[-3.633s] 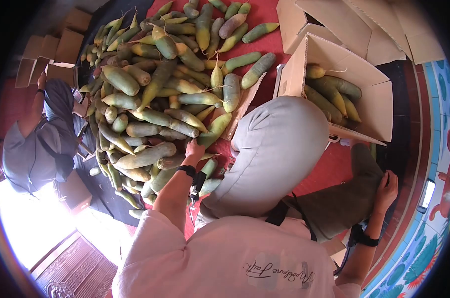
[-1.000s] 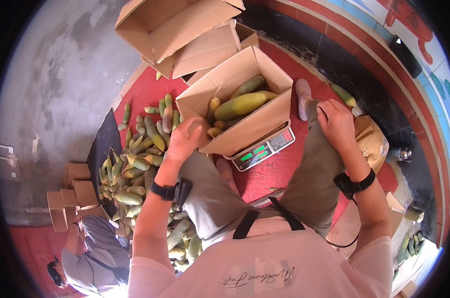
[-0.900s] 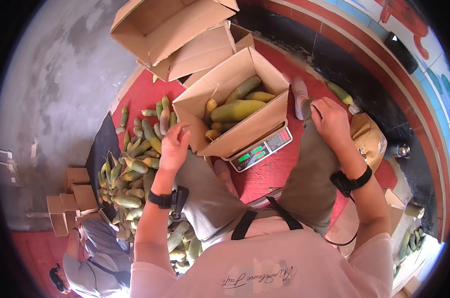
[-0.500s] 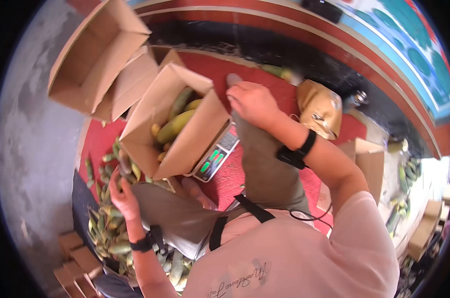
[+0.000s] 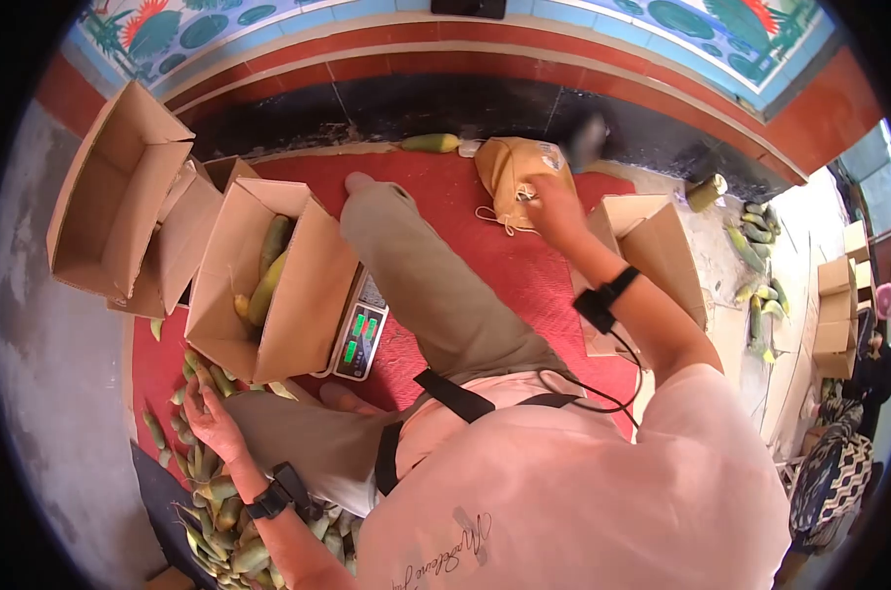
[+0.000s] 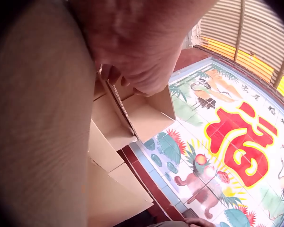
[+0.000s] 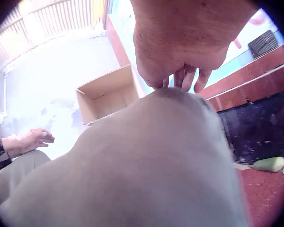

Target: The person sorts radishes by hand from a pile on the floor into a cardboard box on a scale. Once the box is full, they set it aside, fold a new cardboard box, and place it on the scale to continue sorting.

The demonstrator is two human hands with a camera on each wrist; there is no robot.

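Note:
My left hand (image 5: 204,418) hovers palm down, fingers relaxed, over a floor pile of green-yellow long vegetables (image 5: 219,501), holding nothing. In the left wrist view the left hand's (image 6: 142,71) fingers hang loosely in front of a cardboard box (image 6: 142,113). My right hand (image 5: 548,211) is stretched out past my knee, beside a tan cloth bag (image 5: 509,162); whether it touches the bag I cannot tell. The right wrist view shows the right hand (image 7: 180,71) empty, fingertips down over grey trouser cloth (image 7: 156,156). An open box (image 5: 308,295) with several vegetables stands on a digital scale (image 5: 359,339).
An empty cardboard box (image 5: 111,197) lies at the far left, another box (image 5: 652,256) at the right. A single vegetable (image 5: 431,144) lies by the black wall base. More vegetables (image 5: 760,265) and boxes sit at the far right, near another person (image 5: 848,442).
The head view has swung right. My left hand dropped from the box's side down to the floor pile. My right hand left my knee and moved out toward the tan bag.

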